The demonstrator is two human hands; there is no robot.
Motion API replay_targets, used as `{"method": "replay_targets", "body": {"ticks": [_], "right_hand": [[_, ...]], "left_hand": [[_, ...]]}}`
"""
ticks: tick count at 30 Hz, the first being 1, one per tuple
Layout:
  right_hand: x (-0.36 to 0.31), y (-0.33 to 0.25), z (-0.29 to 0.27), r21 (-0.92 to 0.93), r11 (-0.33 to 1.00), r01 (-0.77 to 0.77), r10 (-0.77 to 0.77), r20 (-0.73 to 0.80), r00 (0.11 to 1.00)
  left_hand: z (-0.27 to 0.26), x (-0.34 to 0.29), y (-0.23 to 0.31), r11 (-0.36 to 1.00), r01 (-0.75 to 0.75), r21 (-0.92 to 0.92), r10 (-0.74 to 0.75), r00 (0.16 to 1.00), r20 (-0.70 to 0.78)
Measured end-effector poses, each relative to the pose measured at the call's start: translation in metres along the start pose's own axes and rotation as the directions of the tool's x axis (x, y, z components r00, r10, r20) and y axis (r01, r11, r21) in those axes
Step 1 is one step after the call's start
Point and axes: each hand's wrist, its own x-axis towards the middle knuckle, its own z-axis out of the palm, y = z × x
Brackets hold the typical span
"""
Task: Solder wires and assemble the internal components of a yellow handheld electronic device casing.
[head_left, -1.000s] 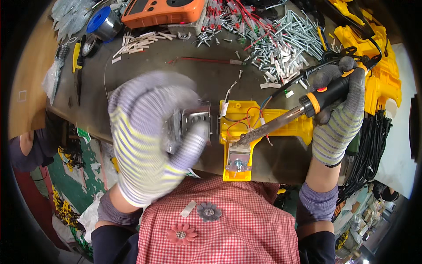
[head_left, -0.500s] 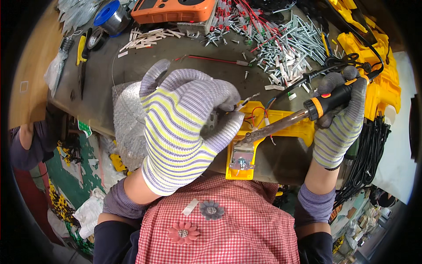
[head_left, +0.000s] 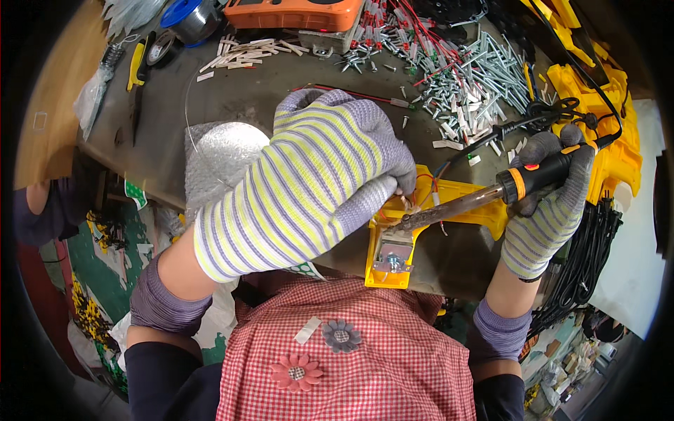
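Note:
My right hand [head_left: 551,189], in a striped knit glove, grips the black and orange handle of a soldering iron [head_left: 456,203]. The iron's metal shaft slants left and down, its tip over the wires and a metal part in a yellow plastic housing [head_left: 477,209]. My left hand [head_left: 316,175], gloved alike, has its thumb and fingertips pinched together at the housing's wires, close to the iron's tip; a wire seems to be between them, largely hidden by the fingers. Red and blue wires [head_left: 430,184] lie in the housing. A square metal part with a screw [head_left: 393,258] sits at its near end.
Bubble wrap [head_left: 210,158] lies left of my left hand. Farther back are screws [head_left: 484,67], white strips [head_left: 253,52], a solder spool [head_left: 189,21], an orange meter [head_left: 295,14] and yellow-handled cutters [head_left: 137,70]. Yellow housings [head_left: 611,140] and black cables [head_left: 583,259] crowd the right.
My left hand has moved right and down, bringing its pinched fingertips into the housing by the iron's tip. The wire end that stuck out past them is now hidden. The iron has hardly shifted.

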Motion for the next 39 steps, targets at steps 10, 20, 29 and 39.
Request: {"method": "replay_targets", "body": {"ticks": [10, 20, 29, 39], "right_hand": [[0.000, -0.005, -0.007, 0.063, 0.998, -0.015, 0.015, -0.006, 1.000], [-0.007, -0.006, -0.002, 0.086, 0.996, 0.009, -0.006, -0.030, 1.000], [-0.011, -0.007, 0.002, 0.120, 0.992, 0.046, -0.065, 0.159, 0.985], [-0.014, -0.007, 0.003, 0.091, 0.992, 0.085, -0.097, 0.132, 0.986]], "left_hand": [[-0.006, 0.007, 0.003, 1.000, -0.018, 0.022, 0.014, 0.987, 0.157], [-0.003, 0.006, 0.007, 0.994, -0.048, 0.094, 0.038, 0.993, 0.110], [-0.002, 0.002, 0.011, 0.993, -0.009, 0.121, -0.004, 0.994, 0.110], [-0.004, 0.002, 0.014, 0.993, -0.014, 0.115, 0.003, 0.995, 0.097]]}}
